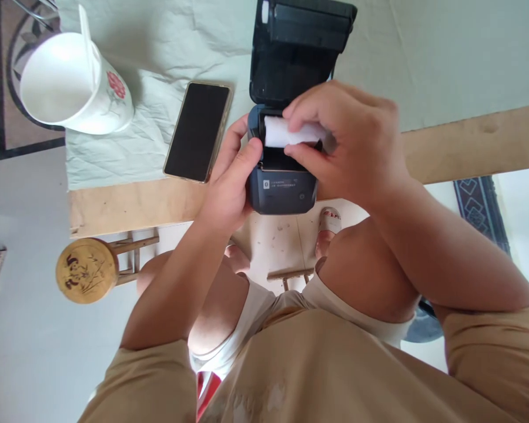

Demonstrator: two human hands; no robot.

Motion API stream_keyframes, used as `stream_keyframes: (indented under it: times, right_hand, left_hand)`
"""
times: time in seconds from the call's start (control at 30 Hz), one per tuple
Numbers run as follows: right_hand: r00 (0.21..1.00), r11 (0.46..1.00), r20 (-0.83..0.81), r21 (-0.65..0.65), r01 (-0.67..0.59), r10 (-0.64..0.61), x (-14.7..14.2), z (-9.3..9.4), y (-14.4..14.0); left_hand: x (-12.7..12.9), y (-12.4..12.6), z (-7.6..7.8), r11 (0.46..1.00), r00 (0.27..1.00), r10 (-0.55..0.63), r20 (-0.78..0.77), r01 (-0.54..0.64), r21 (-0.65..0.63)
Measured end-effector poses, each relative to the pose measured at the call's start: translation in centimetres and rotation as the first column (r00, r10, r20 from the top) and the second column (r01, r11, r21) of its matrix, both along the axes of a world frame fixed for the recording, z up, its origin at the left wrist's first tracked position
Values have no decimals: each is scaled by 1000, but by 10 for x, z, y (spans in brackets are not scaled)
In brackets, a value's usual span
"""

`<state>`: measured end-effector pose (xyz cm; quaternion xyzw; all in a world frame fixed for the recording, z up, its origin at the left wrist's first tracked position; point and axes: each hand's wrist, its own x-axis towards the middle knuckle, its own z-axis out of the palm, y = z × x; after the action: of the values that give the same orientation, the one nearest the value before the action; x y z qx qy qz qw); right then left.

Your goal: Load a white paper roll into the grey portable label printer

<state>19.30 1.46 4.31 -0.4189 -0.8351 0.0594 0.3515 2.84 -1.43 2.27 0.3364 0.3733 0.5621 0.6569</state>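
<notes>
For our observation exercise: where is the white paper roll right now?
In the head view, the paper roll sits centre-top, in the open printer, pinched by the right hand; the left hand steadies the printer.

a tan short-sleeved shirt [335, 376], white shorts [247, 317] with a red patch at the hem, possibly a logo, and a white sandal [330, 222].

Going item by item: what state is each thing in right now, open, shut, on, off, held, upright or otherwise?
Printer: lid open, held at the table edge.
Paper roll: sitting in the printer's bay, gripped.
Left hand: closed around the printer's left side.
Right hand: fingers pinching the paper roll.
Phone: lying flat, screen dark.
White cup: standing on the cloth, looks empty.
Round stool: standing on the floor, nothing on it.
</notes>
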Motion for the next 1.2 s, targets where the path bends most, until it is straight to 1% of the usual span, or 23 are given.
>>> stream_keyframes:
  times: [0.1, 0.2, 0.27, 0.37, 0.43, 0.5, 0.57, 0.63, 0.7, 0.73, 0.8, 0.83, 0.87, 0.9, 0.93, 1.0, 1.07, 1.1, 1.13, 1.17, 1.2]
  right_hand:
    - [999, 999, 38, 31, -27, 26, -1, -1, -1]
    - [1000, 990, 17, 139, 8, -11, 0, 3, -10]
    - [1000, 979, -11, 204, 3, -1, 2, 8, -17]
    - [993, 959, -30, 265, -105, 117, 4, 10, -26]
    - [980, 943, -21, 277, -184, 198, 3, 7, -29]
    - [974, 940, 33, 258, -225, 225, 1, 2, -30]
    - [969, 949, 105, 207, -239, 222, 0, -1, -30]
    - [964, 953, 107, 158, -259, 244, 1, -1, -29]
    - [964, 955, 9, 139, -264, 265, 5, 2, -27]
    - [968, 961, -59, 150, -233, 244, 8, 4, -26]
    - [979, 982, -166, 164, -92, 119, 15, 9, -21]
    - [981, 988, -189, 153, -19, 48, 18, 10, -18]
    - [980, 992, -198, 123, 31, -6, 21, 10, -15]
    - [978, 996, -204, 76, 47, -31, 23, 10, -12]
    - [973, 999, -229, 33, 35, -26, 25, 9, -10]
    - [935, 1000, -355, -26, -7, -2, 27, 7, -6]
    - [870, 999, -493, -49, -15, -11, 27, 5, -5]
    - [844, 999, -537, -42, -24, -2, 27, 4, -6]
    - [833, 998, -554, -38, -42, 14, 26, 3, -6]
    - [840, 997, -543, -46, -58, 24, 25, 3, -6]
    - [866, 996, -499, -49, -71, 37, 25, 3, -7]
  left_hand:
    - [1, -1, 1, 1000, 1000, 9, 11, -9, -23]
    - [1, -2, 3, 1000, 1000, 11, 16, -11, -27]
    - [1, -3, 3, 1000, 1000, 2, 17, -2, -5]
    - [0, -4, 2, 999, 999, -38, 13, 37, 35]
    - [-2, -3, -1, 996, 998, -68, 17, 67, 57]
    - [-5, -2, -4, 992, 995, -98, -7, 98, 75]
    - [-8, -1, -7, 990, 991, -112, -77, 118, 72]
    - [-10, 1, -8, 990, 982, -117, -151, 126, 55]
    - [-11, 1, -9, 991, 976, -118, -182, 127, 39]
    - [-11, 2, -9, 991, 975, -122, -188, 131, 36]
    - [-11, 2, -10, 989, 971, -131, -202, 142, 43]
    - [-11, 2, -11, 988, 968, -134, -212, 148, 52]
    - [-11, 3, -12, 986, 966, -137, -221, 154, 62]
    - [-11, 3, -13, 985, 964, -136, -228, 156, 72]
    - [-12, 3, -14, 985, 964, -133, -231, 155, 81]
    - [-12, 3, -16, 985, 966, -120, -227, 144, 92]
    - [-13, 3, -17, 986, 968, -110, -227, 135, 98]
    - [-13, 4, -17, 986, 966, -109, -233, 135, 100]
    - [-14, 4, -18, 985, 964, -113, -241, 141, 100]
    - [-14, 4, -18, 984, 961, -120, -250, 149, 99]
    - [-15, 4, -18, 983, 958, -128, -256, 157, 98]
